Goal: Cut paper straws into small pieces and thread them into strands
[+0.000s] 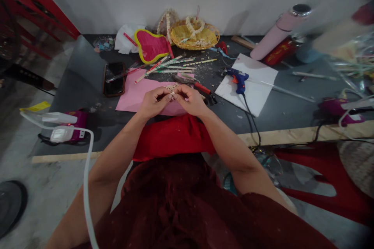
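Close together over a pink paper sheet (131, 95), my left hand (154, 102) and my right hand (191, 100) pinch a small cream-coloured beaded piece (172, 87) between thumbs and fingers. Much of that piece is hidden by the fingertips, so its full shape cannot be made out. Pliers with red handles (202, 87) lie just beyond my right hand. Several patterned paper straws (172, 65) are spread behind both hands. Below my wrists, red cloth (175, 137) hangs over the table's front edge.
A yellow basket (178, 39) holds cream strings. A blue glue gun (240, 80) rests on a white board (263, 74), its cord trailing over the front edge. A phone (113, 79) and a purple power adapter (79, 124) lie left; a pink bottle (277, 33) leans at the right.
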Motion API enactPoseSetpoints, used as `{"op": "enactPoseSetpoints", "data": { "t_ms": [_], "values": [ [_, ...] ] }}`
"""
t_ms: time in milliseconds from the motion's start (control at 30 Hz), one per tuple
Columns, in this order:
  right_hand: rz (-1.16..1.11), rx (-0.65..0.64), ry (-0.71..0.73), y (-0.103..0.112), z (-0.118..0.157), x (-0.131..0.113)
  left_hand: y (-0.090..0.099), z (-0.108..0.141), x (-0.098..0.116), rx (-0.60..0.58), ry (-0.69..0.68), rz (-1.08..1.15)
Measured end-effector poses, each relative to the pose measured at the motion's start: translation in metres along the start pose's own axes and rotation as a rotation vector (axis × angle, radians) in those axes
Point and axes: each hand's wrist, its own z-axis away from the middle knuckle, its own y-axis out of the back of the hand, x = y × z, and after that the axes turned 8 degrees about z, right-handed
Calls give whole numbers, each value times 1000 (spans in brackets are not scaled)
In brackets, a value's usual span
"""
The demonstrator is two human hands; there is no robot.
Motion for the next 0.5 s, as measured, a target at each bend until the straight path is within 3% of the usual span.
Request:
{"op": "enactPoseSetpoints", "data": {
  "t_ms": [500],
  "values": [
    [34,31,4,-1,0,2,0,0,3,21,12,-23]
  ]
}}
